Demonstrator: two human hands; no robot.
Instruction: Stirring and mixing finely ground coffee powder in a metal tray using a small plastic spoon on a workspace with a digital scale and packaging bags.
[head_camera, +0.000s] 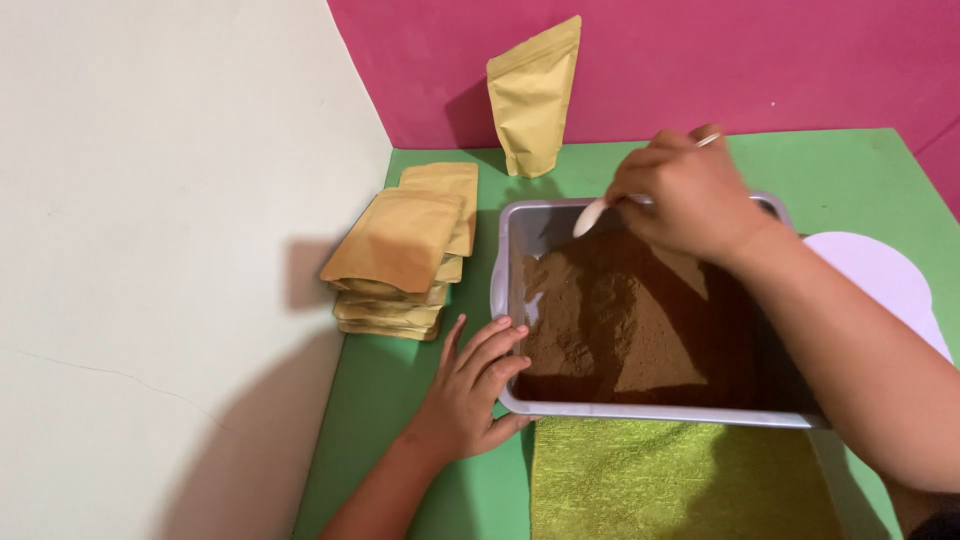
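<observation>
A grey rectangular tray (512, 240) holds a heap of brown powder (620, 320). My right hand (685, 195) is over the tray's far side, closed on a small white spoon (590, 215) whose bowl hangs just above the powder. My left hand (475, 385) rests flat on the green surface at the tray's near left corner, fingers touching the rim, holding nothing.
A stack of flat tan pouches (400, 255) lies left of the tray. One tan pouch (533, 95) stands upright against the pink wall. A green cloth (640, 480) lies in front of the tray, and a white round object (885, 280) sits at right.
</observation>
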